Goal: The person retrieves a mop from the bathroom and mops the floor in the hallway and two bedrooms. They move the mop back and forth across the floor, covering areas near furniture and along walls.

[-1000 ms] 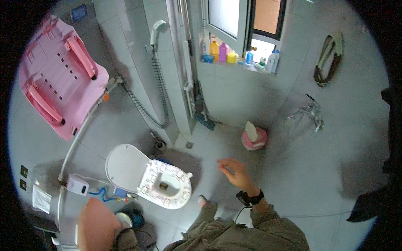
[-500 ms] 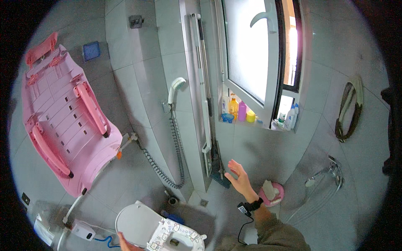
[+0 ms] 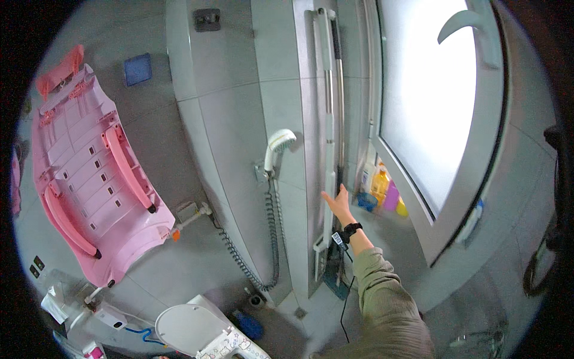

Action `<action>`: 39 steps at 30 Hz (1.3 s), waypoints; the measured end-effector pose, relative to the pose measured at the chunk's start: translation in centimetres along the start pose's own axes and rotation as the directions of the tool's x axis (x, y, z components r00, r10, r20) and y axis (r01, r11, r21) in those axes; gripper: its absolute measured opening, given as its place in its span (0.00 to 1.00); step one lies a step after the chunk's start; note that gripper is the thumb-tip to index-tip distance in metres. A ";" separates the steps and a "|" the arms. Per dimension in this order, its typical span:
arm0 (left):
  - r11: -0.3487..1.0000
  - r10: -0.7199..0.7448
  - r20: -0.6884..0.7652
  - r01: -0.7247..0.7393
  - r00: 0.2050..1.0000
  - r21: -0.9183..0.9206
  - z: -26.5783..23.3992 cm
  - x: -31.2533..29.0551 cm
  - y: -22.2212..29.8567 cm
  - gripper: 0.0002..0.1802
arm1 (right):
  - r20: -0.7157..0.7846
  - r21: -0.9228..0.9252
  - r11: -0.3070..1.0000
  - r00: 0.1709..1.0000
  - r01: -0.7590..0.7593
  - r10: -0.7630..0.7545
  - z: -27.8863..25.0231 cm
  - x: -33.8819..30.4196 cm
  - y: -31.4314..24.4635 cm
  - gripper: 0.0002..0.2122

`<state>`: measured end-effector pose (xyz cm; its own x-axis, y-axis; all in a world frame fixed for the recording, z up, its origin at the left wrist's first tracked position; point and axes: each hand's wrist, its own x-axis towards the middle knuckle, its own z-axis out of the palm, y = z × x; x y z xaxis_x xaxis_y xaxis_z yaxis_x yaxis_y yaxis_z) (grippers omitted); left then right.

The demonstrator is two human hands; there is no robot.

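Note:
My right hand (image 3: 339, 207) is stretched forward, thumb and fingers apart, with nothing seen in it. It is right beside a white flat pole (image 3: 329, 149) and a thin metal-handled pole (image 3: 340, 125) that stand upright in the wall corner; whether it touches them I cannot tell. A dark brush head (image 3: 338, 283) rests at their foot. On my right wrist is a black band with a small tag and a dark cable. Of my left hand, at most a sliver shows at the lower edge; its fingers are hidden.
An open frosted window (image 3: 439, 113) juts in at the right, above a sill with coloured bottles (image 3: 380, 184). A hand shower (image 3: 278, 143) with a coiled hose hangs on the pillar. A pink folding recliner (image 3: 101, 173) is at the left. Below stands a toilet (image 3: 188, 328) with its lid raised.
My right hand has moved forward to beside the poles. The view has shifted, with the window now larger and farther right. My left hand has almost left the picture.

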<state>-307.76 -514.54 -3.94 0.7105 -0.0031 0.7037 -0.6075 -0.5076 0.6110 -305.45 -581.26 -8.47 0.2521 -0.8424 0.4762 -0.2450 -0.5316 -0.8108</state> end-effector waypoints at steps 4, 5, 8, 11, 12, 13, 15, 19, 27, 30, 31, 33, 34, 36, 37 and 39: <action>0.990 0.093 0.070 -0.100 0.993 0.099 1.9 0.0 2.6 0.21 | -0.028 0.036 0.999 1.000 0.002 -0.001 3.1 4.9 3.2 0.45; 0.991 0.081 0.054 -0.086 0.995 0.106 2.1 -0.1 3.1 0.21 | 0.017 0.103 0.995 1.000 -0.012 0.010 3.5 5.5 3.8 0.36; 0.984 0.054 0.015 -0.056 0.998 0.169 2.1 -0.4 4.1 0.22 | -0.084 0.063 0.998 0.996 0.011 -0.006 4.3 5.5 3.9 0.24; 0.988 0.055 -0.020 -0.051 0.998 0.149 2.1 -0.6 4.6 0.22 | -0.137 -0.052 0.998 0.990 0.033 -0.040 3.0 3.8 2.0 0.19; 0.982 0.077 -0.024 -0.072 0.997 0.175 2.0 -0.5 4.6 0.22 | -0.151 -0.054 0.995 0.985 0.079 -0.087 2.2 2.9 0.9 0.18; 0.989 0.071 -0.032 -0.066 0.997 0.134 2.0 -0.6 4.5 0.22 | -0.161 -0.053 0.991 0.979 0.120 -0.127 1.3 1.9 -0.1 0.17; 0.997 0.045 -0.021 -0.044 0.999 0.064 1.9 -0.7 4.4 0.21 | -0.077 0.015 0.980 0.978 0.197 -0.195 -1.0 -0.1 -2.3 0.18; 0.997 0.045 0.093 -0.051 0.995 0.065 1.5 -1.4 4.0 0.25 | 0.084 0.155 0.905 0.907 0.397 -0.413 -5.1 -4.8 -5.7 0.17; 0.922 -0.018 0.197 0.092 0.980 -0.376 -2.9 -0.9 3.5 0.34 | 0.513 0.147 0.843 0.688 0.518 -0.513 -9.8 -20.3 -11.3 0.20; 0.800 0.026 0.122 0.053 0.992 -0.598 -5.7 1.3 4.8 0.44 | 0.566 0.228 0.773 0.565 0.592 -0.600 -10.0 -27.1 -12.2 0.21; 0.783 -0.019 0.102 0.078 0.995 -0.617 -7.1 2.3 5.2 0.55 | 0.610 0.235 0.760 0.517 0.605 -0.600 -10.0 -29.5 -12.2 0.21; 0.728 0.107 0.073 -0.028 0.992 -0.685 -9.5 5.0 6.0 0.63 | 0.602 0.253 0.680 0.438 0.688 -0.667 -9.2 -34.5 -11.9 0.21; 0.702 0.103 0.055 -0.033 0.993 -0.712 -11.0 6.3 6.3 0.64 | 0.659 0.286 0.684 0.380 0.672 -0.649 -9.1 -36.8 -11.5 0.21; 0.676 0.099 0.013 -0.058 0.995 -0.734 -14.2 8.0 6.6 0.61 | 0.766 0.255 0.706 0.308 0.660 -0.564 -8.4 -41.8 -10.6 0.21; 0.674 0.101 -0.003 -0.071 0.995 -0.736 -15.4 8.6 6.5 0.59 | 0.789 0.254 0.706 0.281 0.661 -0.546 -7.9 -44.1 -9.9 0.20; 0.654 0.012 -0.010 -0.015 1.000 -0.756 -17.1 8.5 5.8 0.53 | 0.745 0.299 0.678 0.280 0.672 -0.606 -7.3 -48.6 -8.0 0.20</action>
<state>-311.27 -502.80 11.79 0.6995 -0.0011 0.7147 -0.6770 0.3194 0.6631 -322.57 -536.72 -22.60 0.9163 0.1518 0.3706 0.2831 -0.9001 -0.3312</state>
